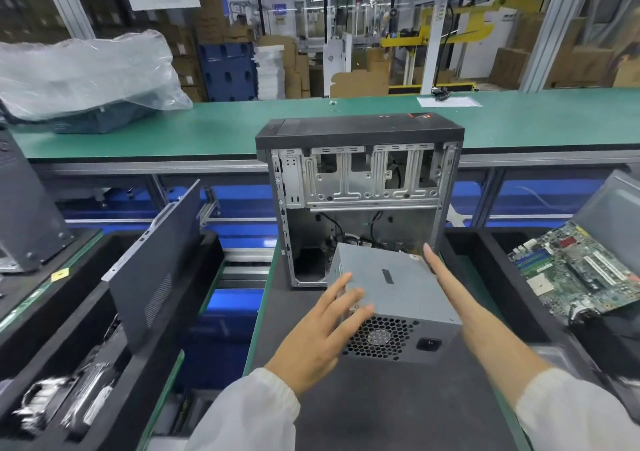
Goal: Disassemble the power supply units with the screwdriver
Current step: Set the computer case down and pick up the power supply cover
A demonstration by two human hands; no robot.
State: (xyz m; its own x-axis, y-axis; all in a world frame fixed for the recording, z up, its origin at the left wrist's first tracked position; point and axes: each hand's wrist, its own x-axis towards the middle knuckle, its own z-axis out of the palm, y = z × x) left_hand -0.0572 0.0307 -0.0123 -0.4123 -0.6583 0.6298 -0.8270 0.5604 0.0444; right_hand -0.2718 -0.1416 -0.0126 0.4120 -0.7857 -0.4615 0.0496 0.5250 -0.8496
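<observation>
- Power supply unit: bare grey sheet metal, dull satin; near face punched with a honeycomb grille.
- Computer case, just behind it: unpainted stamped steel frame, matt black plastic top.
- Counter beneath it: dark matt mat, green edge.
- Motherboard, to its right: green circuit board, glossy.
- Plastic bag, far left behind it: clear, crinkled, shiny film.
- Sleeves: white cloth.

1. Both arms wear white long sleeves of a thin, slightly shiny fabric.
2. The left sleeve ends in a gathered cuff that puckers at the wrist.
3. The right sleeve has the same gathered cuff, and the cloth bunches in soft folds above it.
4. The left hand and the right hand are bare, with no gloves, rings or watch in view.
</observation>
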